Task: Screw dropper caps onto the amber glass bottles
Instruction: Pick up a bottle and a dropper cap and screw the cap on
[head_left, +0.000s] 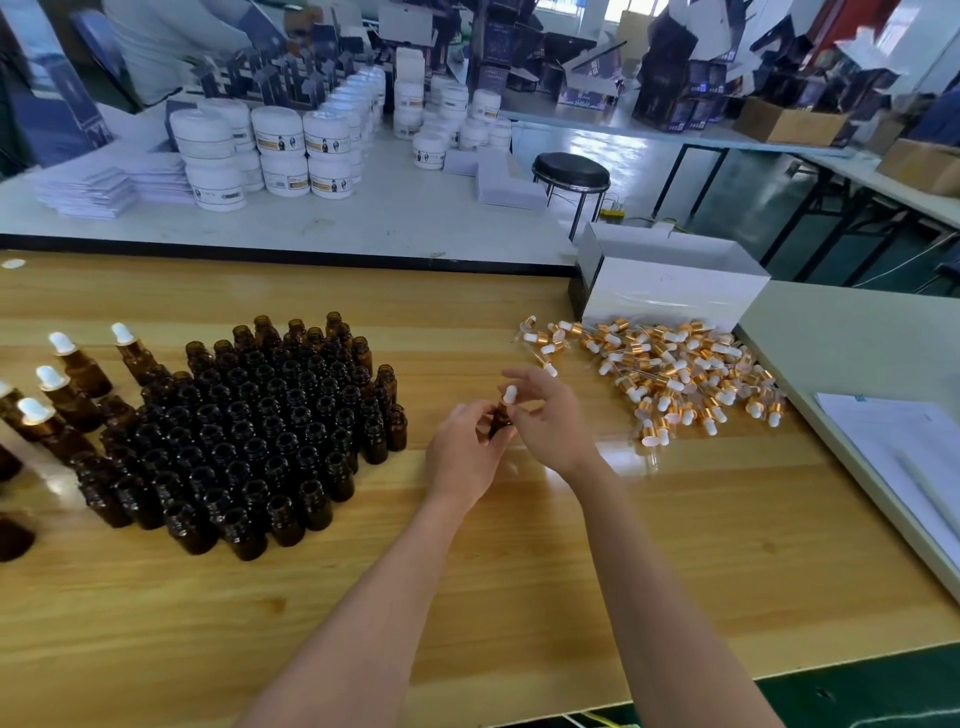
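Near the middle of the wooden table (519, 561), the left hand (465, 454) grips a single amber bottle (500, 423), its fingers curled round the glass and holding it upright just above the surface. A dropper cap (510, 393) with a white rubber bulb sits on the bottle's neck. The right hand (553, 415) comes in from three o'clock, with thumb and one finger clamped on the cap below the bulb while its other fingers fan apart above. How far the cap is threaded on cannot be told. At nine o'clock from the hands, a dense cluster of open bottles (270, 431) stands upright, packed shoulder to shoulder. Further out at nine to ten o'clock, by the table's left edge, capped bottles (78, 371) stand in a looser group. At two o'clock lies a spread heap of loose caps (675, 374), gold collars and white bulbs jumbled together, and just behind it, at one o'clock, a white box (670, 293) stands open. Papers (904, 457) lie on the adjoining pale surface at three o'clock. At eleven o'clock, on the far white table, are stacked white jars (275, 150), with a black stool (570, 174) at twelve o'clock.
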